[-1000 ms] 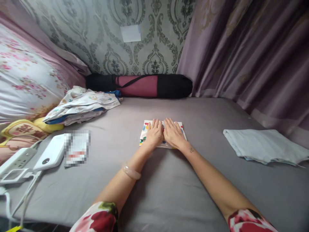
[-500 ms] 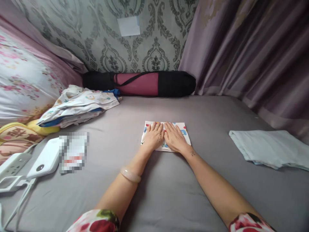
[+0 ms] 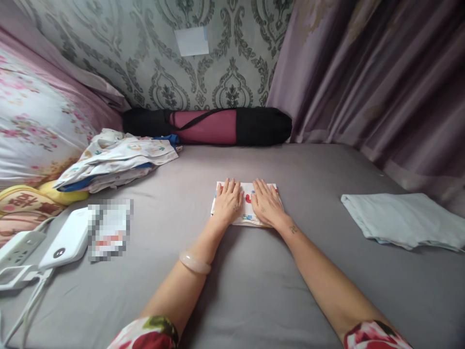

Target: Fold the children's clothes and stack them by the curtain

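Cloth [image 3: 247, 209] lies folded; on it we rest left hand [image 3: 228, 202] and right hand [image 3: 268, 204], each grip flat and wide.

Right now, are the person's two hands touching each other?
Apart. The head view plainly shows a strip of the folded cloth between the left hand and the right hand.

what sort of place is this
Probably a bedroom: a grey sheet covers what looks like a bed, a flowered pillow sits at the left, and purple curtains hang at the right.
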A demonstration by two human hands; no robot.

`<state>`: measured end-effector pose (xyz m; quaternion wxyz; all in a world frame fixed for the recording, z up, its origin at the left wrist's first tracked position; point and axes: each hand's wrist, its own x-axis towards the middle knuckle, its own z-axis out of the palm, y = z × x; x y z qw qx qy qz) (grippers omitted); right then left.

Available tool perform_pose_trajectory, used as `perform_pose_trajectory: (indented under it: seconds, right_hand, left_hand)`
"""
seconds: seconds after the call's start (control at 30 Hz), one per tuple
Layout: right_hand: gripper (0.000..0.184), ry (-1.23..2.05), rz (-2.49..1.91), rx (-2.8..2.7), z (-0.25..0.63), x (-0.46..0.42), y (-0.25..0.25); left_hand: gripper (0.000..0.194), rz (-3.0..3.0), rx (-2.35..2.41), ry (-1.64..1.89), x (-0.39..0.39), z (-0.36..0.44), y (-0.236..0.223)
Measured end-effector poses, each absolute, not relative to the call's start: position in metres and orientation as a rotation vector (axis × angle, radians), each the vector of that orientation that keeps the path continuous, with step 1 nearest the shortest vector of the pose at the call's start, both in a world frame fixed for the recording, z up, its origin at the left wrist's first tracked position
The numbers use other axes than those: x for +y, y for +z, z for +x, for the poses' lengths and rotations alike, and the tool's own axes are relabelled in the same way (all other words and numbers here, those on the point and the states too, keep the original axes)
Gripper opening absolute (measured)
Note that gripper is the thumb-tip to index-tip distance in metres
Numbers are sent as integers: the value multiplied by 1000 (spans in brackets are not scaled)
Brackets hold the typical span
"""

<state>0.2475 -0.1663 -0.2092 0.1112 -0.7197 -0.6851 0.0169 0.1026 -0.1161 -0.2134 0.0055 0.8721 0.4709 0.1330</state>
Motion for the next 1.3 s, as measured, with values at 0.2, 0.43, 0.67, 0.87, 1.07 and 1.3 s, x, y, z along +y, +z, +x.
perform_pose_trajectory:
  seconds: [0.2,0.43,0.67,0.87,1.07,1.3]
  right_hand:
    - [59,87,-2160,-2003,255,-166,-219]
    - [60,146,-2195,-2020,255,-165,-224]
    - [60,183,-2207,-2015,255,-166,-220]
    - [62,164,-2255,-1933,262,-169,-209]
    - [63,100,-2289,-1879,272,-170,-208]
    - [63,163,-2310,-1896,277,-169,-226]
  left_hand:
    - [56,2687,1570,350,-112,97,-221]
    - [59,2628,1570,180,-114,97,-216]
    - [57,2631,1591,201,-115,96,-216]
    - [59,2653,1687,310,-112,85,-214]
    - [61,2614,1705,323,-105,77,-218]
    - [66,2429,1582,148,-102,77,-221]
